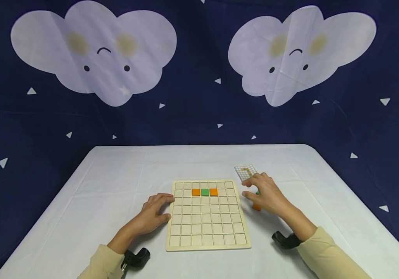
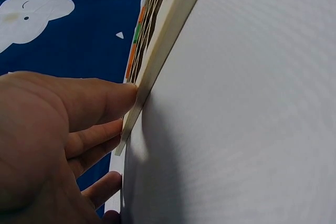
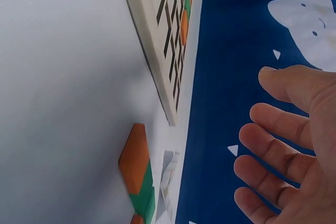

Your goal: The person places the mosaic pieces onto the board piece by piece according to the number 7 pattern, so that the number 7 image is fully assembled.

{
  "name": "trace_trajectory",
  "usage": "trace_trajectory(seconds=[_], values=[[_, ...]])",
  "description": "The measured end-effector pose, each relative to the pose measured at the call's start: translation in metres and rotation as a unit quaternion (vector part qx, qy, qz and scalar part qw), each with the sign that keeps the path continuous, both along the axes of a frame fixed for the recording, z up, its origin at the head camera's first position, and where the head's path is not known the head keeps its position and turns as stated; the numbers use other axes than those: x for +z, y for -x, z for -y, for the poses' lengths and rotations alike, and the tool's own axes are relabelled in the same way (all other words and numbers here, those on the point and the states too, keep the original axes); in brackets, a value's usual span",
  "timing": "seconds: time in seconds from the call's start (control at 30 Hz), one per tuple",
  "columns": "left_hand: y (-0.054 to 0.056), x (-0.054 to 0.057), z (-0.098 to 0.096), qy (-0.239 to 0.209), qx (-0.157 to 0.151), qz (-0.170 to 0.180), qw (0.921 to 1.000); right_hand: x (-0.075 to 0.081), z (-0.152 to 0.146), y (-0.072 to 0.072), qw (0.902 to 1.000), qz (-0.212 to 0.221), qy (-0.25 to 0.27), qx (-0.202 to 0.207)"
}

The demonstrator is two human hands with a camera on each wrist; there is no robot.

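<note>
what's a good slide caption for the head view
Left hand touching the edge of a grid board with an orange-green-orange row of tiles, right hand over loose tiles.

Bright, even light spreads over my white surface, and here come soft shadows beneath my left hand and right hand. My left wrist view catches deeper shade beside the board, with faint ripples banding the white; fine detail looks soft.
</note>
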State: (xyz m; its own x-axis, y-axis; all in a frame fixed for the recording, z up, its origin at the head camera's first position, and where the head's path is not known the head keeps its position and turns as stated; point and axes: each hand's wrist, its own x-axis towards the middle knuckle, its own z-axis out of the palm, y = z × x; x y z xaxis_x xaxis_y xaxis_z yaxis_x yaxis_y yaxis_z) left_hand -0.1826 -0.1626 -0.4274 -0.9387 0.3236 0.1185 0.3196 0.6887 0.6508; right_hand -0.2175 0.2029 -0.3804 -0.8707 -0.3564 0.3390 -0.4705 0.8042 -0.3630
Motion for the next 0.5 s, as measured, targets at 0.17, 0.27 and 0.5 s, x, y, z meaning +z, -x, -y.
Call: trace_trajectory(seconds=[0.17,0.27,0.5], values=[[0.0,-0.001,-0.001,-0.004,-0.001,0.002,1.0,-0.001,-0.007,-0.002,0.9999,0.009,-0.001,-0.011],[0.0,-0.001,-0.001,-0.004,0.002,0.003,1.0,-0.002,-0.011,-0.002,0.9999,0.009,-0.001,-0.014],[0.0,-0.001,-0.001,-0.001,0.003,0.0,1.0,-0.008,-0.02,-0.002,0.9998,-0.003,-0.003,-0.017]])
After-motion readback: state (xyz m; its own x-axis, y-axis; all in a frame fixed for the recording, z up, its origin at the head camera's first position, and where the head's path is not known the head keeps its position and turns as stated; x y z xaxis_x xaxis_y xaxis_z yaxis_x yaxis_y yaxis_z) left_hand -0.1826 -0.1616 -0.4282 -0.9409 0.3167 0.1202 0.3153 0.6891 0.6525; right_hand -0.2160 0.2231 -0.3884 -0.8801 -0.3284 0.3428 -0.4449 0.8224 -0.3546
